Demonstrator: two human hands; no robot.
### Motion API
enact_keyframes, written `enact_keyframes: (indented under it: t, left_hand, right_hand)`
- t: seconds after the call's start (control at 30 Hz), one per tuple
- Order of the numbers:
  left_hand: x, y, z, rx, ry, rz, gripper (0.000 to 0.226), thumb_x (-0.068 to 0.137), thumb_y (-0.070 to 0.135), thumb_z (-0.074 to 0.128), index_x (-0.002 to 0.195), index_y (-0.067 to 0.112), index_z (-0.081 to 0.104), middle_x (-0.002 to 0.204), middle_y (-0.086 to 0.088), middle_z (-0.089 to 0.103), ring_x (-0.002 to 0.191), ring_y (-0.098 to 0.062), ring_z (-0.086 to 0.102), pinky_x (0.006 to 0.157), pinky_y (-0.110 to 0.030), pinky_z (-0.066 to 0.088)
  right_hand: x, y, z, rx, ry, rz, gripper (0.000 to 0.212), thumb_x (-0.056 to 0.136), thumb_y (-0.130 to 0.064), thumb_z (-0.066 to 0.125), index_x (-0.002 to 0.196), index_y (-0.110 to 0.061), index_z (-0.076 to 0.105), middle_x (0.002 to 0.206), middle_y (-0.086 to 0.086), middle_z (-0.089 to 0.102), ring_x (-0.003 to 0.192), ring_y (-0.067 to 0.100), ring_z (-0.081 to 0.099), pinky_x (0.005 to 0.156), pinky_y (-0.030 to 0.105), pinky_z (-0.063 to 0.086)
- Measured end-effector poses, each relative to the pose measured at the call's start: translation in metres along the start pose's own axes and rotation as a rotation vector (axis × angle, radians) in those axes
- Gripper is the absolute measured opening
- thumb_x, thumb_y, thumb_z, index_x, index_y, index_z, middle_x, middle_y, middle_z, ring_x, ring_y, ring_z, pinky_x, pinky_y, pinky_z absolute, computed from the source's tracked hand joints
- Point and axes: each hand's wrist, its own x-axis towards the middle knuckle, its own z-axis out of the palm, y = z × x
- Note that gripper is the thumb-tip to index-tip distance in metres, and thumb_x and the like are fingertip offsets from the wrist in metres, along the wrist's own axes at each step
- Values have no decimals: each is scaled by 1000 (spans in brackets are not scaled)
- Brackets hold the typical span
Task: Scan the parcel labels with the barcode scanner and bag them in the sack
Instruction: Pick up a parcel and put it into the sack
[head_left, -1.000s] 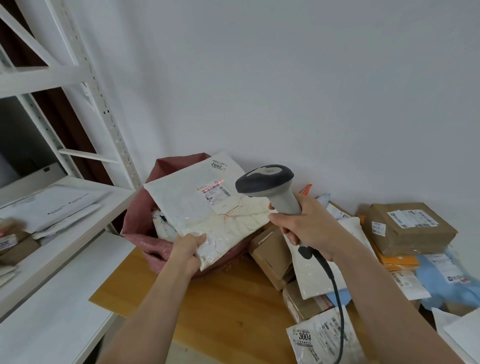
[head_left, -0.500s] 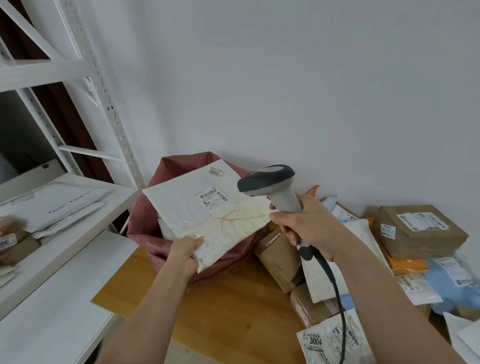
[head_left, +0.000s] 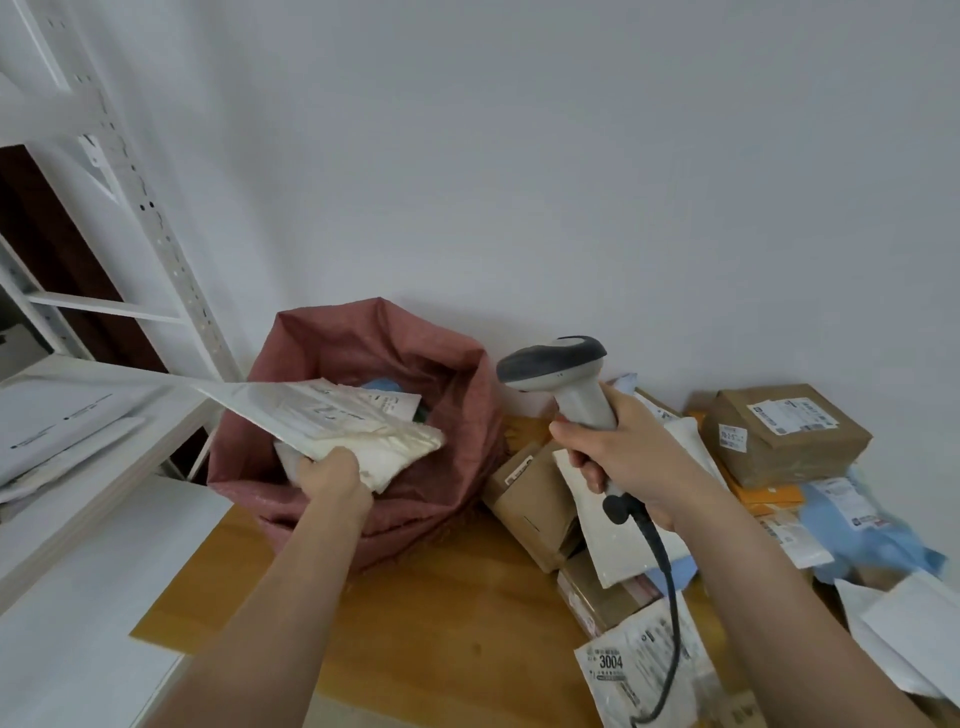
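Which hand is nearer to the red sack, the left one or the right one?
Left. The left hand holds a white mailer directly over the red sack opening. The right hand grips the barcode scanner beside the sack, over the parcel pile.

White parcel (head_left: 332, 421) tilted over open red sack (head_left: 363, 499) — scanner (head_left: 563, 379) upright.

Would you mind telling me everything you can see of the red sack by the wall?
The red sack looks like coarse woven fabric in a dull brick red. It stands upright on the wooden tabletop, against the white wall, its mouth open and its rim slumped into loose folds. Parcels already lie inside, one of them blue. The left hand holds a white mailer tilted over the opening. A white shelving unit flanks it on one side and a cardboard box leans by the other.
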Motion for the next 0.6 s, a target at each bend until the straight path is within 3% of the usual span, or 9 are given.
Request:
enact_keyframes:
  t: [0.1,0.2,0.27,0.33,0.4,0.5,0.6]
  left_hand:
    - [13,-6,2,18,-62,-61,57,99,4,51,149,23,31,145,-9,46,127,-31,52,104,-53,44]
    - [29,-12,1,191,-15,-96,75,95,14,61,154,26,17,154,-4,34,133,-26,45,110,-48,39]
    - [32,-17,4,289,-43,-150,70,92,13,62,152,21,26,154,-6,33,136,-27,39,112,-45,33]
    - [30,-22,9,344,-101,-162,54,91,6,56,143,13,45,144,-5,43,130,-26,43,104,-35,36]
    - [20,-28,13,311,-211,-202,39,93,0,47,131,8,53,124,-6,54,113,-22,53,95,-30,42]
    - [0,-40,19,316,-354,-246,27,95,-4,41,115,8,56,103,-7,63,87,-20,63,76,-29,51]
    - [-20,-58,27,442,-474,-296,21,95,-3,47,108,9,58,97,-8,66,81,-20,65,65,-29,52]
  right_hand:
    - [-2,6,-5,-2,5,8,15,91,-24,67,100,-16,57,61,1,57,51,16,48,54,27,48]
    - [-4,13,-10,-14,10,15,15,91,-27,67,99,-20,57,61,-2,58,51,14,49,55,25,48]
    - [-4,17,-11,-26,17,22,14,91,-28,67,99,-21,56,61,-2,58,52,14,49,58,27,49]
    - [-3,22,-12,-31,21,28,14,92,-27,66,99,-21,56,61,-3,58,52,14,49,58,28,49]
    - [-2,27,-12,-37,16,36,14,92,-27,66,99,-21,56,62,-2,58,50,11,49,57,26,50]
    - [-1,33,-15,-17,1,58,15,91,-26,66,101,-21,56,61,-2,57,48,9,49,54,23,49]
    - [1,41,-21,-8,0,73,14,91,-26,66,99,-21,56,58,-4,58,46,8,49,53,23,49]
